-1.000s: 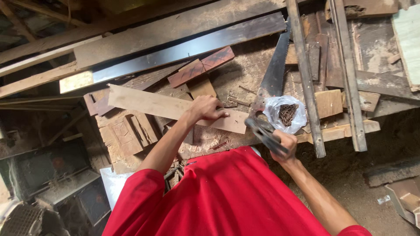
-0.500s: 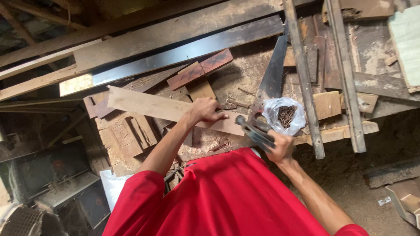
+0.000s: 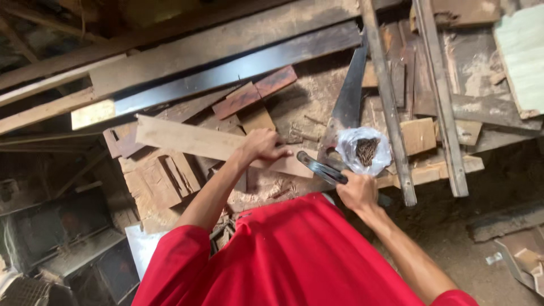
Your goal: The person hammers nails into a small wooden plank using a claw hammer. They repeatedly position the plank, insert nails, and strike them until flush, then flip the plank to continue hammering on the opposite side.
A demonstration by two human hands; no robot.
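- Head view, hands: my left hand (image 3: pixel 262 146) lies palm down on the pale plank (image 3: pixel 198 143), fingers curled over its near edge, I judge to pin it flat against the desk (image 3: pixel 317 90). My right hand (image 3: pixel 357 190) is closed around the dark handle of the handsaw (image 3: pixel 345 107); the blade runs away from me toward the far side, its near end just beside the plank's right end. The two hands are apart, with the saw handle between them.
- Head view, beside the saw: a clear plastic bag of nails (image 3: pixel 364 150) sits just right of the blade, close to my right hand, within easy reach.
- Head view, surface and room: the desk is rough, dusted with sawdust and littered with offcuts, a reddish block (image 3: pixel 255 93) at the far side, long battens (image 3: pixel 388 102) crossing on the right. Dirt floor (image 3: pixel 453 249) lies near right; dim clutter sits to the left.
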